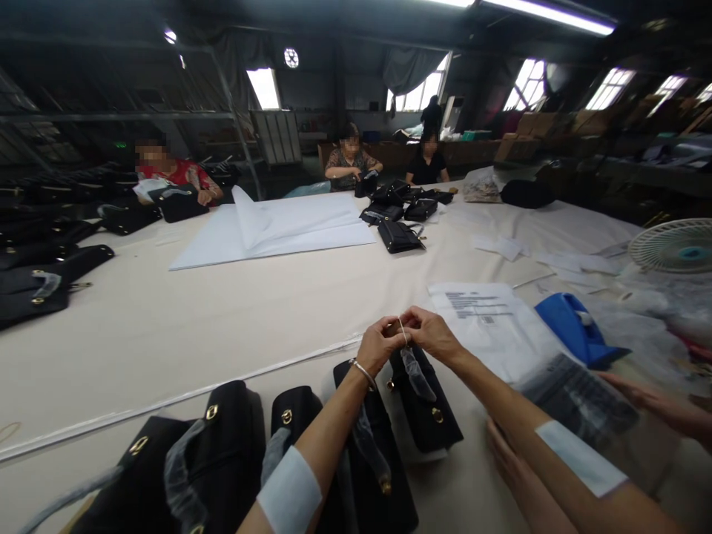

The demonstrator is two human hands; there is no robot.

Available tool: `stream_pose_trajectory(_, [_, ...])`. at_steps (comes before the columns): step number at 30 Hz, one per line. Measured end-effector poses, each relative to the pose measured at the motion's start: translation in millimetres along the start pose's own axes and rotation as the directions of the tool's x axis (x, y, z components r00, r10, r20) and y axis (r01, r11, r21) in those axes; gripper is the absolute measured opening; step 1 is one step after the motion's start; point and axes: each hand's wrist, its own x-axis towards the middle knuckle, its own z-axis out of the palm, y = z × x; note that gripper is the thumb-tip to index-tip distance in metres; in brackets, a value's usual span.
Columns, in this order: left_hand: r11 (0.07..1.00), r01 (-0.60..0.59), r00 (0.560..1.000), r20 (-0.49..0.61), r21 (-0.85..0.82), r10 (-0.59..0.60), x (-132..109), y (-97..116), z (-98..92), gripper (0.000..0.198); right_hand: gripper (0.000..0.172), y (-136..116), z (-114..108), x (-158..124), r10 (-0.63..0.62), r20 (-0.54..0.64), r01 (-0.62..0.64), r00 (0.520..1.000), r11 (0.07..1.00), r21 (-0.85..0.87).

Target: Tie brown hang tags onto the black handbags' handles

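My left hand (381, 344) and my right hand (429, 332) are close together above the far end of a black handbag (427, 415). Between their pinched fingers runs a thin white string (403, 331), near the base of the bag's handle. Clear wrap covers that handle (417, 377), and gold fittings show at both its ends. Just left of it lies another black handbag (383, 475) with a wrapped handle, partly behind my left forearm. The fingers hide how the string is fastened.
Several more black handbags (245, 445) line the near edge on the left. At right, another person's hands (656, 404) are around a plastic-covered dark item (578, 393). Beyond lie printed plastic bags (483, 319), a blue object (578, 330) and a fan (673, 245). Co-workers sit across the table (222, 311).
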Motion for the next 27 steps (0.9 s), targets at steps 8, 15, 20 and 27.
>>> stream_pose_trajectory(8, [0.953,-0.087,0.996,-0.007,0.292,0.093,3.7,10.1,-6.6,0.028,0.043,6.6,5.4,-0.6,0.027,-0.087,-0.02,0.996,0.996,0.088])
stream_pose_trajectory(15, [0.968,-0.046,0.986,-0.144,0.248,0.084,8.0,10.2,-18.3,0.011,0.033,26.5,-10.9,-21.1,0.037,0.097,-0.044,0.995,0.996,0.072])
stream_pose_trajectory(20, [0.942,-0.043,0.964,-0.234,0.333,0.127,18.4,21.1,-12.4,0.018,0.068,24.1,-5.3,-34.8,0.065,0.139,-0.073,0.988,0.996,0.054])
stream_pose_trajectory(27, [0.729,0.164,0.953,-0.296,0.665,0.056,22.9,11.9,-23.4,0.019,0.07,19.0,15.0,-45.6,0.019,0.018,-0.011,1.0,0.933,-0.359])
